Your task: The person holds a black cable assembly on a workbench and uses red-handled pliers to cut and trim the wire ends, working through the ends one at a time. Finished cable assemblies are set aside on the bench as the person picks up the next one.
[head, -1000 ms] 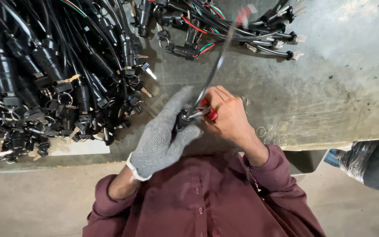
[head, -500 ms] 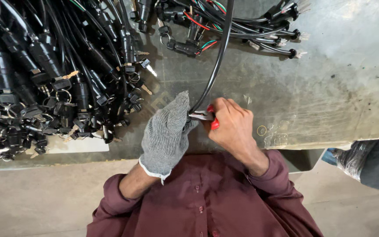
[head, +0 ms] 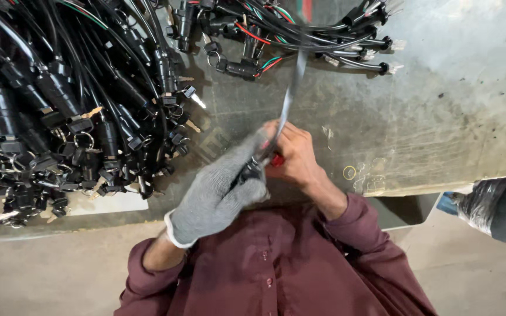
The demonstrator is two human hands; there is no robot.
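Observation:
My left hand (head: 221,190), in a grey knit glove, is closed around the near end of a black cable (head: 288,105) that rises, blurred, away from me. My bare right hand (head: 294,155) presses against it and grips a small red-handled tool (head: 276,158) at the same cable end. Both hands meet just above the near edge of the grey worktop (head: 440,117). What the tool's tip touches is hidden between the fingers.
A big heap of black cable assemblies with connectors and key rings (head: 60,105) covers the left of the worktop. A smaller bundle with red and green wires (head: 288,29) lies at the top centre. A dark wrapped object (head: 499,208) sits right of the bench.
The cable has swung and blurred, now leaning more upright toward the top centre. My hands have shifted slightly, the gloved hand tightening around the cable end.

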